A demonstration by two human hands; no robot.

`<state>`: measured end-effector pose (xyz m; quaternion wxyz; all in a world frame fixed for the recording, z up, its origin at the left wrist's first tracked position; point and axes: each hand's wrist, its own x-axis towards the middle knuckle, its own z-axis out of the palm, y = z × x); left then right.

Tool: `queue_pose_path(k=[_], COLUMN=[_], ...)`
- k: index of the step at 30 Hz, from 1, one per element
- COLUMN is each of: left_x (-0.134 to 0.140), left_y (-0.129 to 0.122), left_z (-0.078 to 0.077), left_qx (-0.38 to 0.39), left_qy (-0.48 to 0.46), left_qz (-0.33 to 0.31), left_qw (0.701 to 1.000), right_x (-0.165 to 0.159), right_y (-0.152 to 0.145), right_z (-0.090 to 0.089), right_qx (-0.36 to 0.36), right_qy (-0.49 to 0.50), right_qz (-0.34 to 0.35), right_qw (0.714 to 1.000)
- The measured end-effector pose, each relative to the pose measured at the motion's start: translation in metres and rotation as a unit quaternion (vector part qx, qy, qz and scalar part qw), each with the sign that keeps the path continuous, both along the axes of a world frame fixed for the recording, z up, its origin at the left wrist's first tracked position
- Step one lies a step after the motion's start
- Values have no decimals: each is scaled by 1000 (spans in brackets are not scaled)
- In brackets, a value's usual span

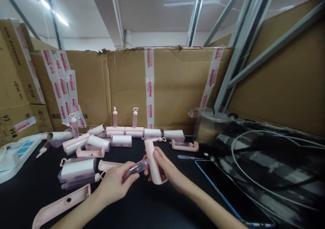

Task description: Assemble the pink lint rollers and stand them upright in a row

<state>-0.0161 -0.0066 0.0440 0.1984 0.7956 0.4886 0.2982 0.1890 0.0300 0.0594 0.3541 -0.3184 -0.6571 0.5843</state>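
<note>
My left hand (116, 181) is closed round a see-through pinkish tube (137, 168), whose far end points at the pink holder. Fingers of my right hand (166, 168) wrap a curved pale-pink plastic holder (153, 163), kept almost upright above the black table. The tube's tip is close to the holder's side; I cannot tell whether they touch. Just left of my left hand lies another pink holder (109, 165). A white roll in a clear purple case (78, 169) rests farther left, with a long pink holder (62, 203) in front of it.
Several white rolls (122, 140) and pink pieces line the back by the cardboard wall (127, 86); heart-topped tubes (135, 117) stand among them. On the right are a phone (228, 191), a lidded drink cup (207, 127) and a white cable (235, 158). A power strip (22, 154) lies left.
</note>
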Motion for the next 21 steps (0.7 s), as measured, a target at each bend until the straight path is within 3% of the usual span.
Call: queue_pose_path(k=[5,10,16,21], left_x=[1,4,10,12], left_y=[-3,-7,-6,-1], left_z=[-5,-5,-9,-21], left_qx=[47,21,-96,-293], left_qy=[58,34,-101,-254], left_qz=[29,26,-43,-90], left_qw=[997,999,989,917], right_x=[1,4,6,9], right_y=[-3,-5,-5,-4], right_z=[-3,-3,-1,1], right_qx=[108,160,246,279], right_qy=[-36,-125,-195,-255], right_qz=[-7,-28,-29,-12], right_qw=[993,979,949,926])
